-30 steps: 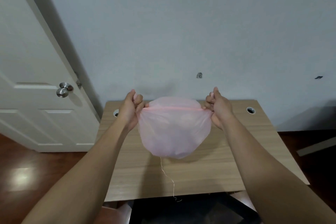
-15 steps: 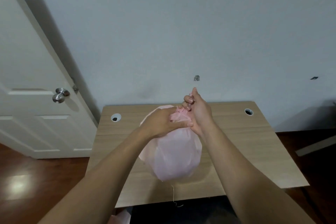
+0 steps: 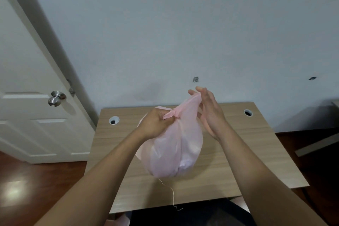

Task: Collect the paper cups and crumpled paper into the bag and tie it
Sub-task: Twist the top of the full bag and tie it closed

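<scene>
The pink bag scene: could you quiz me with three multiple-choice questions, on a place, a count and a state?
1. Where is the bag? A) held by the left hand and right hand B) on the floor C) hung on the door knob
2. How many round holes show in the table? A) one B) two C) four
3. What is the left hand doing? A) lying flat on the table B) gripping the bag's bunched neck C) turning a key
Answers: A, both hands grasp its top; B, one hole sits near each back corner; B, its fingers curl round the gathered plastic.
</scene>
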A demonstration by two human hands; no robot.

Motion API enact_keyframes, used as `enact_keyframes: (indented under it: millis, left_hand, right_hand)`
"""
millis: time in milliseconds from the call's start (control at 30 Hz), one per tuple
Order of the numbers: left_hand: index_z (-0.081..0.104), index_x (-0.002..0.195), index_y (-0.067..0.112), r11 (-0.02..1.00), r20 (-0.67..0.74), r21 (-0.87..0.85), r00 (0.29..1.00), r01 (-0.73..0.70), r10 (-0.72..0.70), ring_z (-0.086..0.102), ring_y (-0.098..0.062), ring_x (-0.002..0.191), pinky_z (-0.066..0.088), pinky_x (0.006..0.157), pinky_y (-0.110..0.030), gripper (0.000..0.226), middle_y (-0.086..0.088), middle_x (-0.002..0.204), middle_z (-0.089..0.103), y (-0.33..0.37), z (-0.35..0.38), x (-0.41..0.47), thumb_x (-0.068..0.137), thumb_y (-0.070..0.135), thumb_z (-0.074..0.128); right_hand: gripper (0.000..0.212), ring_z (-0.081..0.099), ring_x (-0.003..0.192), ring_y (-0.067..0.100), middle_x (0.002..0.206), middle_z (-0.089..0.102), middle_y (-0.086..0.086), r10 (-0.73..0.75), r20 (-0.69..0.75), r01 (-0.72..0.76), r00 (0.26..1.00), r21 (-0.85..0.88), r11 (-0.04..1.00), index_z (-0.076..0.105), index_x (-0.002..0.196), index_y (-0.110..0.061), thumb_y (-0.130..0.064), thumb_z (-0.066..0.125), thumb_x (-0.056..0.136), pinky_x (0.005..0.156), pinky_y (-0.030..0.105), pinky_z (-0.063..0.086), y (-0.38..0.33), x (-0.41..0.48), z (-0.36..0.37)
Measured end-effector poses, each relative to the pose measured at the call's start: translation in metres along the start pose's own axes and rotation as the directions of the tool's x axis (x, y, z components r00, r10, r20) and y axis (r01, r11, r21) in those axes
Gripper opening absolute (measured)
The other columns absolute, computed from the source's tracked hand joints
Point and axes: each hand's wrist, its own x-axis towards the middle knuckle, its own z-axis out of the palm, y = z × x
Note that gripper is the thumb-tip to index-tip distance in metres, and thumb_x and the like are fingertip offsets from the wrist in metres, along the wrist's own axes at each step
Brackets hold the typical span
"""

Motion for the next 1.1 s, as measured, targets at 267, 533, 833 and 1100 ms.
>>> enact_keyframes:
  millis: [267,533,833,1100]
  left_hand:
    - [0.054,0.078,-0.007,0.995,0.071,-0.101,0.997,-0.003,0.010,0.038,-0.016,0.064,0.029,0.060,-0.032,0.050,-0.002,0.070,0.044,-0.005,0.001,0.006,0.107,0.032,0.066]
    - [0.078,0.129,0.034,0.887,0.089,-0.446,0.992,0.122,-0.091,0.054,-0.018,0.073,0.038,0.069,-0.030,0.029,0.005,0.088,0.072,0.007,-0.012,-0.001,0.101,0.040,0.075]
    - [0.057,0.075,0.020,0.237,-0.011,-0.970,0.965,0.053,-0.263,0.025,-0.011,0.046,0.026,0.061,-0.029,0.049,0.005,0.064,0.017,-0.008,-0.024,0.003,0.111,0.053,0.050]
    - [0.077,0.106,0.021,0.531,-0.160,-0.847,0.964,-0.023,-0.214,0.070,-0.026,0.099,0.055,0.087,-0.044,0.064,-0.005,0.086,0.064,0.011,-0.018,0.006,0.109,0.067,0.033]
  right_hand:
    - [0.027,0.055,0.138,-0.011,0.138,0.068,-0.031,-0.045,0.278,0.178,0.959,-0.474,0.862,0.073,0.129,-0.028,-0.037,0.074,0.103,0.120,0.022,0.044,0.029,-0.022,-0.001]
    - [0.050,0.078,0.115,0.020,0.116,0.084,0.007,-0.024,-0.183,0.015,0.983,-0.050,0.999,0.072,0.097,-0.014,-0.036,0.035,0.121,0.103,0.033,0.057,0.035,-0.016,0.030]
    - [0.050,0.037,0.055,0.015,0.061,0.039,-0.003,0.024,-0.093,-0.044,0.995,-0.224,0.974,0.057,0.074,-0.013,-0.051,0.069,0.104,0.060,0.032,0.036,0.029,-0.014,0.019]
    - [0.041,0.066,0.072,0.018,0.076,0.067,-0.004,-0.079,0.187,0.184,0.979,-0.654,0.733,0.065,0.079,-0.019,-0.052,0.088,0.090,0.066,0.036,0.051,0.038,-0.026,0.032]
